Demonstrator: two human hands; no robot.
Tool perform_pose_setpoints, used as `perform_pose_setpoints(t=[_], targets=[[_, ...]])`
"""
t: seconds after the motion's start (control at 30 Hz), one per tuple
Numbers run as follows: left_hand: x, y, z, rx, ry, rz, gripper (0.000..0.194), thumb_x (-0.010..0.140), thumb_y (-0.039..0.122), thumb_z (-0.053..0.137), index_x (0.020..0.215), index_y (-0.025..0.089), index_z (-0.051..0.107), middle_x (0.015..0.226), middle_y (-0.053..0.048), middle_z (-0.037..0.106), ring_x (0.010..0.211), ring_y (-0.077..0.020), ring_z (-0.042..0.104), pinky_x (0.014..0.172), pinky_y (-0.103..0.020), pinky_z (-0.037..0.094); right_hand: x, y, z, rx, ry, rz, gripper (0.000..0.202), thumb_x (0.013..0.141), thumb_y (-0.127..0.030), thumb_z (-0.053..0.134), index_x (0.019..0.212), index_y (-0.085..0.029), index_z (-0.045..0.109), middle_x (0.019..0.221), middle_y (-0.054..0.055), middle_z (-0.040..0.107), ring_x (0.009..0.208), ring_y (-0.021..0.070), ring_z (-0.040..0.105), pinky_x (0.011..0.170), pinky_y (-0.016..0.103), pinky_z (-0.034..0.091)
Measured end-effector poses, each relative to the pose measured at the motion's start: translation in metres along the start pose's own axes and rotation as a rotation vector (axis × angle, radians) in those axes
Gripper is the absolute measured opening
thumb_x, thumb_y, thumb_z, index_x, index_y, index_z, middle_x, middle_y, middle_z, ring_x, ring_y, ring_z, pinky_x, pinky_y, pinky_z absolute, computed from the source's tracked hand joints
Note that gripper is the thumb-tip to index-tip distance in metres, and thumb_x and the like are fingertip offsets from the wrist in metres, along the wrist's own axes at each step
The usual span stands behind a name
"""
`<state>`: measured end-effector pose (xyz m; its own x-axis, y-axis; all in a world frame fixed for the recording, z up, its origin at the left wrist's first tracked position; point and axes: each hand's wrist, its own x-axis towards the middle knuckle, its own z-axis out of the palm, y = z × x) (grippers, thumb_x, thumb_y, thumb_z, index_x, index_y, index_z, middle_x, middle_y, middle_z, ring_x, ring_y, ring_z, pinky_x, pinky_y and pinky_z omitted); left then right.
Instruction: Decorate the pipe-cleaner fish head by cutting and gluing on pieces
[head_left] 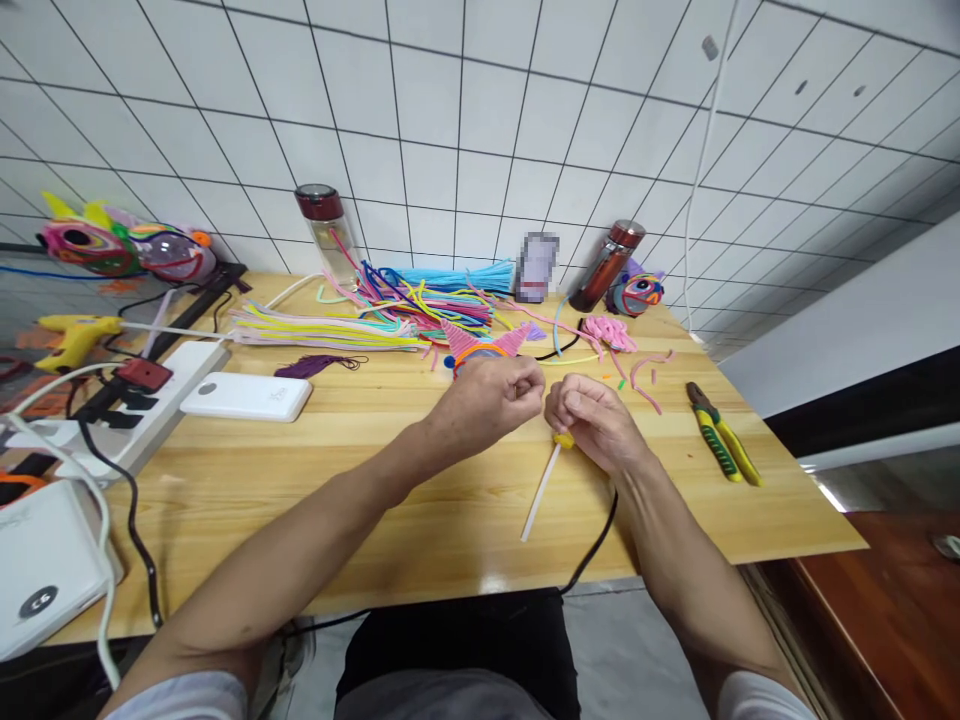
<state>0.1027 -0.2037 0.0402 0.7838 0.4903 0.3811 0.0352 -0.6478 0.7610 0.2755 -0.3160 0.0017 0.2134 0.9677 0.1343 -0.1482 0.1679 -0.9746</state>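
Note:
Close together over the middle of the table are my two hands, both closed. The fingers of my left hand [502,400] are curled tight, and what they pinch is hidden. My right hand [592,418] has its thumb pressed against its fingers; anything between them is too small to make out. Just below it shows a small yellow piece [564,440] at the top of a thin white stick [540,495]; I cannot tell whether the hand touches it. Behind my left hand stands an object with pink pointed ears [510,341] and an orange band, partly covered.
Bundled pipe cleaners [330,328] lie at the back. Pliers [720,440] rest at the right. A white power bank [247,396], a power strip [180,390] and a yellow glue gun [71,340] are at the left. Two bottles, one a red flask [607,265], stand by the wall.

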Motion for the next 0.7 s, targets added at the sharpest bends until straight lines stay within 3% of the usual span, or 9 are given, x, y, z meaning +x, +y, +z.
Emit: perform_pose_setpoints(t=[0.17,0.33,0.53,0.7], targets=[[0.001,-0.004,-0.002,-0.045,-0.056,-0.05,0.004,0.086,0.015,0.066,0.084,0.019,0.067,0.067,0.005,0.065,0.06,-0.0102,0.054,0.064,-0.024,0.042,0.0,0.002,-0.003,0.031,0.041,-0.023,0.053,0.078,-0.06,0.095,0.065,-0.023,0.058,0.059,-0.005,0.047,0.055,0.0133,0.042,0.058,0.031,0.033],[-0.001,0.0,0.005,-0.032,-0.164,-0.023,0.015,0.088,0.008,0.063,0.082,0.019,0.073,0.071,0.003,0.071,0.065,-0.0114,0.06,0.068,-0.024,0.044,0.002,0.007,-0.004,-0.009,0.064,-0.006,0.052,0.075,-0.063,0.095,0.066,-0.023,0.062,0.058,-0.005,0.047,0.055,0.0133,0.041,0.057,0.03,0.035],[-0.002,0.002,0.008,-0.045,-0.101,-0.046,0.012,0.09,0.015,0.069,0.087,0.02,0.079,0.069,0.003,0.073,0.064,-0.0124,0.062,0.072,-0.025,0.05,0.003,0.014,-0.002,-0.076,0.111,-0.017,0.053,0.076,-0.066,0.091,0.066,-0.024,0.06,0.058,-0.004,0.049,0.057,0.0144,0.043,0.056,0.029,0.036],[-0.002,-0.002,0.013,-0.075,-0.067,-0.067,0.013,0.09,0.016,0.067,0.084,0.018,0.078,0.07,0.002,0.073,0.064,-0.0112,0.06,0.067,-0.023,0.046,0.002,0.02,-0.002,-0.133,0.158,-0.08,0.05,0.081,-0.064,0.088,0.068,-0.025,0.06,0.059,-0.004,0.051,0.057,0.0146,0.045,0.059,0.03,0.038]])
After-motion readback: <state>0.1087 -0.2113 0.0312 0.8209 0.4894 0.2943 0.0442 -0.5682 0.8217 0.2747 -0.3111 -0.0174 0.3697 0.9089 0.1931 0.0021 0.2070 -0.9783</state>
